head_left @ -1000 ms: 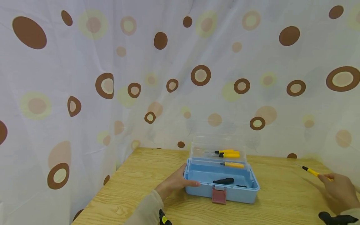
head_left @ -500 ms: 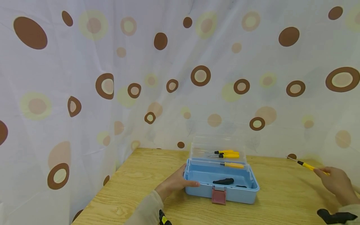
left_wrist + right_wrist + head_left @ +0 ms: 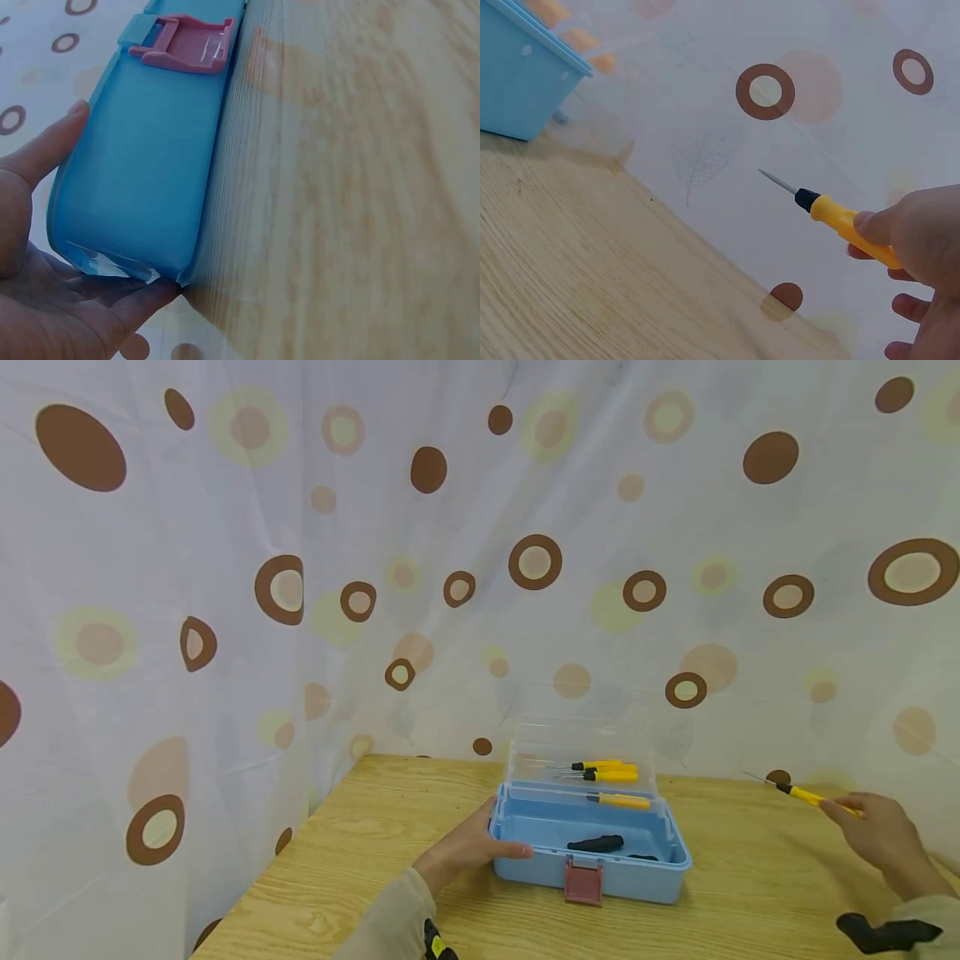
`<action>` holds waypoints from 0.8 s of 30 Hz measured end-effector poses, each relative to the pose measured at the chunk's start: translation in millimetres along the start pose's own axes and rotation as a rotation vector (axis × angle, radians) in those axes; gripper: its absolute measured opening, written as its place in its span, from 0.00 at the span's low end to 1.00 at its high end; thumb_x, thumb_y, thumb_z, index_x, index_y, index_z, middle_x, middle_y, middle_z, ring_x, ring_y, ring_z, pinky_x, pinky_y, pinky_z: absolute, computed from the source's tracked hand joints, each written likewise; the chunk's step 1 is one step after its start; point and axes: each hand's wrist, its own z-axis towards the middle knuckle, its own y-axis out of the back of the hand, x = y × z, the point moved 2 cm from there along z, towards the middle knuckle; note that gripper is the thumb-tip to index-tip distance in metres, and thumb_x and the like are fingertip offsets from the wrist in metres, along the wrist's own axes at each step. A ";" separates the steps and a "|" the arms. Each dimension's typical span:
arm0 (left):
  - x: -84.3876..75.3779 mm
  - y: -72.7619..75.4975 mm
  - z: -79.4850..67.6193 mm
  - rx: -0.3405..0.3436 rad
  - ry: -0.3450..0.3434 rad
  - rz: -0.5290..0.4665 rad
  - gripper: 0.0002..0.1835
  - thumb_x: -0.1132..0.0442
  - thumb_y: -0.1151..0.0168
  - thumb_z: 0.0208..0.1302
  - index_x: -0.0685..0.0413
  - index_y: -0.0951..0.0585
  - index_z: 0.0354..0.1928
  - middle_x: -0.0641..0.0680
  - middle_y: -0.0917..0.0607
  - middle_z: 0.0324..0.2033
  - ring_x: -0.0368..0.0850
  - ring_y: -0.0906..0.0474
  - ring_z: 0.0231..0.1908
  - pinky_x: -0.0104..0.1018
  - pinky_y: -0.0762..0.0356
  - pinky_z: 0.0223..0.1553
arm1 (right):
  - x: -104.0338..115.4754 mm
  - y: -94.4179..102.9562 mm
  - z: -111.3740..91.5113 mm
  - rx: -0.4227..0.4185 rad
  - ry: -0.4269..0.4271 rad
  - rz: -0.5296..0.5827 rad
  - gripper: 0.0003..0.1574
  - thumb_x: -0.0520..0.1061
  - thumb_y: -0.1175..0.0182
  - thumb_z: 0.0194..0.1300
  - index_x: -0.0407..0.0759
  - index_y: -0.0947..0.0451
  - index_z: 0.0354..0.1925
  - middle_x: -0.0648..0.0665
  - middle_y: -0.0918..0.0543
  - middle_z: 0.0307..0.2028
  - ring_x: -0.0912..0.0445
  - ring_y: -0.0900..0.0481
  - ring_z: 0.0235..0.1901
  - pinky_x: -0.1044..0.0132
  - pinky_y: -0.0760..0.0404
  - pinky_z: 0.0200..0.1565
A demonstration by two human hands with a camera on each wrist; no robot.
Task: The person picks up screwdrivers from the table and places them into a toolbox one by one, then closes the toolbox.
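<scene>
A blue toolbox (image 3: 645, 881) with a raised clear lid (image 3: 583, 735) stands on the table. My left hand (image 3: 472, 843) holds its left end, thumb along the front rim and the other fingers against the end wall, as the left wrist view shows. A pink latch (image 3: 583, 885) hangs on the box's front. In my right hand (image 3: 885, 839), off to the right of the box, is a screwdriver (image 3: 847, 224) with a yellow handle and black collar. I pinch its handle between thumb and fingers, the shaft pointing left and upward above the table.
Several yellow-handled screwdrivers (image 3: 615, 774) show through the clear lid at the back of the box. Inside the box lies a black object (image 3: 596, 843). The wooden table (image 3: 750, 877) meets a white dotted curtain (image 3: 450, 527) behind and to the left.
My right hand has moved left and slightly up, carrying the screwdriver closer to the toolbox. My left hand and the toolbox have stayed where they were.
</scene>
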 end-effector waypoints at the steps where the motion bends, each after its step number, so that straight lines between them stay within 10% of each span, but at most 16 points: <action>1: -0.2 -0.1 -0.2 0.001 -0.002 0.001 0.56 0.55 0.23 0.61 0.49 0.50 0.83 0.58 0.33 0.73 0.61 0.32 0.67 0.64 0.39 0.69 | 1.5 0.1 0.5 -0.008 0.016 0.000 0.34 0.49 0.50 0.82 0.12 0.29 0.53 0.10 0.31 0.54 0.17 0.32 0.49 0.28 0.28 0.42; 24: 2.0 1.3 0.3 -0.011 0.004 -0.014 0.56 0.55 0.22 0.60 0.50 0.50 0.82 0.58 0.32 0.72 0.60 0.32 0.67 0.62 0.38 0.69 | 29.5 3.9 9.2 0.172 0.064 0.118 0.44 0.57 0.60 0.85 0.09 0.37 0.61 0.08 0.50 0.66 0.13 0.51 0.62 0.20 0.40 0.54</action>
